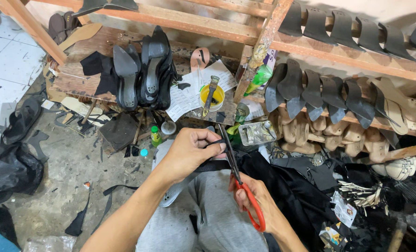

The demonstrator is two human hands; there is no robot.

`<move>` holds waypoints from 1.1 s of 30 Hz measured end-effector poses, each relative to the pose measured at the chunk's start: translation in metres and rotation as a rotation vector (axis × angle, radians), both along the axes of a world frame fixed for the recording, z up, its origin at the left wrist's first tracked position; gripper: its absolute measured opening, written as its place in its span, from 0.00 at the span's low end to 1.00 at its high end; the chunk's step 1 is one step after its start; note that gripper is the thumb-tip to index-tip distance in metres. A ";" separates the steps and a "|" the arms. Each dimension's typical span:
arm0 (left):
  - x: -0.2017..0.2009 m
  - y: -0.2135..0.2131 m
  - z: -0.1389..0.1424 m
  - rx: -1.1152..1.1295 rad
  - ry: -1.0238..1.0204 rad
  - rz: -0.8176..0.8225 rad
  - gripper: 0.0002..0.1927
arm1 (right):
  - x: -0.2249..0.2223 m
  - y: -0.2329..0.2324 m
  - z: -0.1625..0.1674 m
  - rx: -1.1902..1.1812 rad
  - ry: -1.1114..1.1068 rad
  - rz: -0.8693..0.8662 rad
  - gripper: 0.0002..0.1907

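My left hand [189, 151] pinches a narrow black strap [212, 165] that runs across my lap. My right hand [257, 200] grips red-handled scissors [245, 191], whose dark blades [227, 144] point up and away and meet the strap right by my left fingertips. Under my left wrist a grey shoe insole [170, 196] rests on my grey-trousered knee. Black sheet material [292, 186] lies piled to the right of my lap.
A wooden rack holds black shoe soles [142, 74] and rows of heel pieces [320, 91]. A yellow glue tub with a brush [211, 95], papers, small bottles [155, 135] and a metal tin [255, 133] sit ahead. Black scraps and a black bag [9, 170] litter the concrete floor at left.
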State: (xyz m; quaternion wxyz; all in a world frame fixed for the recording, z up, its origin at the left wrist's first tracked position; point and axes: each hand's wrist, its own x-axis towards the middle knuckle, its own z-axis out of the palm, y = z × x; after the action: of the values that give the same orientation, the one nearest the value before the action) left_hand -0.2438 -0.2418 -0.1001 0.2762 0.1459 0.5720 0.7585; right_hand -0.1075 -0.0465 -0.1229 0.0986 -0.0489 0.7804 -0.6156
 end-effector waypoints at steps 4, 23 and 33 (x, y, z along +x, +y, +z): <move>-0.001 0.001 -0.002 0.002 -0.049 0.002 0.05 | 0.000 0.003 -0.007 -0.048 -0.083 -0.032 0.39; -0.008 -0.051 0.002 0.106 0.055 0.357 0.09 | 0.064 -0.010 -0.106 0.195 0.005 0.434 0.13; 0.073 -0.032 0.034 -0.097 0.676 0.356 0.06 | 0.043 -0.045 -0.001 0.221 0.451 -0.253 0.25</move>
State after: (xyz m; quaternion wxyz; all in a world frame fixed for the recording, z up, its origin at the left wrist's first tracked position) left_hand -0.1705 -0.2735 -0.0658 -0.0575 0.2731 0.6822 0.6757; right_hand -0.0644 -0.0914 -0.1238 -0.1506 -0.0759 0.8448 -0.5078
